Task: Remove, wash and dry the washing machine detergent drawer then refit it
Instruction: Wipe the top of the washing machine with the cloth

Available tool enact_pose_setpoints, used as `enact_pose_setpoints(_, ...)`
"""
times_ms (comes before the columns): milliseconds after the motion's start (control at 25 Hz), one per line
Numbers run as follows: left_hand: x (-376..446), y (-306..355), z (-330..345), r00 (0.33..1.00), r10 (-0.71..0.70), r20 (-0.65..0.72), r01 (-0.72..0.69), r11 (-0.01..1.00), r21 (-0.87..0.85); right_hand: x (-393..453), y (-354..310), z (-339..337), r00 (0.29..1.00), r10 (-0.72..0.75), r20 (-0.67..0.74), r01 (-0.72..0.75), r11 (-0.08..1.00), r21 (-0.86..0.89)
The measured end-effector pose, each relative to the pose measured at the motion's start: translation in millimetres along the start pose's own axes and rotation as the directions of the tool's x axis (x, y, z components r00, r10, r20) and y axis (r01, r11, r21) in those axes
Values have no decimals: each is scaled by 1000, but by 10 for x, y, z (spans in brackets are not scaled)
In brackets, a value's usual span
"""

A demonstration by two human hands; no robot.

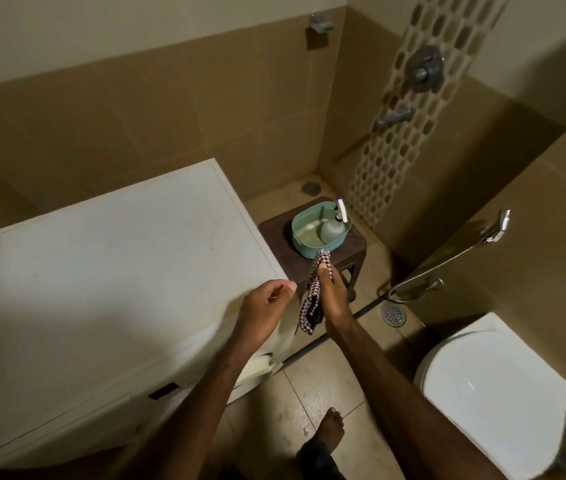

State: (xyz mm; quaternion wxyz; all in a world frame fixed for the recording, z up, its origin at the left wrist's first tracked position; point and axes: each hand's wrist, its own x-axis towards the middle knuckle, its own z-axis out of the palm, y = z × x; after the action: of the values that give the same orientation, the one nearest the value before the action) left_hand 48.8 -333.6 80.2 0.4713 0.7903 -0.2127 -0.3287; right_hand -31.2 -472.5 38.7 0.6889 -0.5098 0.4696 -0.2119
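Take the white top-loading washing machine (pixel 118 271) as your landmark. Nearest you, at its front right corner, the cream plastic detergent drawer (pixel 279 344) hangs in your left hand (pixel 260 315). That hand grips it near its upper end, fingers curled loosely and thumb raised, and the lower end droops beside the machine's front panel. How firm that hold is I cannot tell, since the wrist hides most of the contact.

Just right of that corner, your right hand (pixel 330 296) is closed around a checked dark-and-white cotton cloth (pixel 312 303). Part of the cloth pokes up above your thumb and the rest trails down below your palm. The cloth and the drawer are close but do not look to be touching.

This reads as the drying step. To do it well, firm up the left-hand grip first, because a wet plastic drawer held by one end will likely twist or slip. Open out the bunched cloth so a flat face meets the plastic. Wipe the outer walls, then push a cloth corner into each compartment, where water tends to stay. Tip the drawer so drips fall to the tiled floor (pixel 326 382).

Further off, beyond the machine's right side, a teal oval plastic tub (pixel 300 237) sits on a dark brown wooden stool (pixel 354 249). It holds a white pump bottle (pixel 333 226) and what looks like water. Keep the dried drawer clear of it.
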Motion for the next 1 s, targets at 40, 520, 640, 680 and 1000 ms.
enact_pose_setpoints(40,82,108,139,997,-33,63,36,997,-61,45,-36,-69,1000,-3,16,3,1000,14)
enact_pose_setpoints(520,1154,520,1137,967,-251,43,253,932,-260,909,-334,-708,999,-32,29,36,992,-119)
enact_pose_setpoints(640,1460,392,1144,962,-273,21,264,908,-325,1111,-415,-717,983,180,-16,-181,983,-21)
enact_pose_setpoints(680,1589,326,1157,954,-298,25,286,888,-360,1223,-422,-706,965,261,23,-261,965,7)
enact_pose_setpoints(1000,2807,106,1294,903,-425,-66,391,874,-287,2496,-384,-411,977,213,28,-203,957,-210)
